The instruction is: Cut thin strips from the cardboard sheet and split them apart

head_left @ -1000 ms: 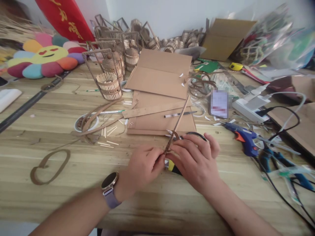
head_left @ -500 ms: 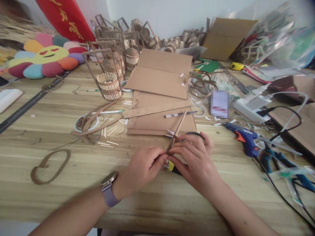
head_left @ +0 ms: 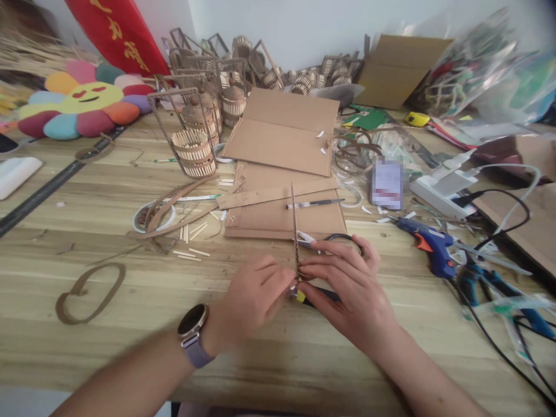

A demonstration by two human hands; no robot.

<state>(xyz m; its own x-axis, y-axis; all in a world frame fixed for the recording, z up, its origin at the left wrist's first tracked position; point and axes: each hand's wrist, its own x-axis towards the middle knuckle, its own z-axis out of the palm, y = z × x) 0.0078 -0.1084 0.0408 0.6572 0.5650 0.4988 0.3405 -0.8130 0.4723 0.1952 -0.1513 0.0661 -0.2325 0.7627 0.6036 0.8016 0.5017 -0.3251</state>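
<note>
A thin strip of corrugated cardboard (head_left: 296, 231), seen edge-on, stands up between my two hands and points away from me. My left hand (head_left: 259, 289) pinches its near end with thumb and forefinger. On the other side my right hand (head_left: 347, 281) presses its fingertips and thumb against the same end. A small brown piece shows at the right fingertips, mostly hidden. Scissors (head_left: 307, 240) lie just beyond my right hand, which covers part of them. Beneath that hand a yellow and black cutter (head_left: 319, 296) rests on the table.
Cardboard sheets (head_left: 278, 217) and a pen (head_left: 315, 204) lie ahead. To the right are a blue glue gun (head_left: 434, 249), pliers (head_left: 478, 278), cables and a power strip (head_left: 443, 188). Small wooden buckets (head_left: 194, 152) stand at the back left; brown strip coils (head_left: 89, 292) lie left.
The cardboard strip has turned from leaning right to nearly straight ahead, now edge-on. The scissors show more. Both hands stay at its near end with slight finger shifts.
</note>
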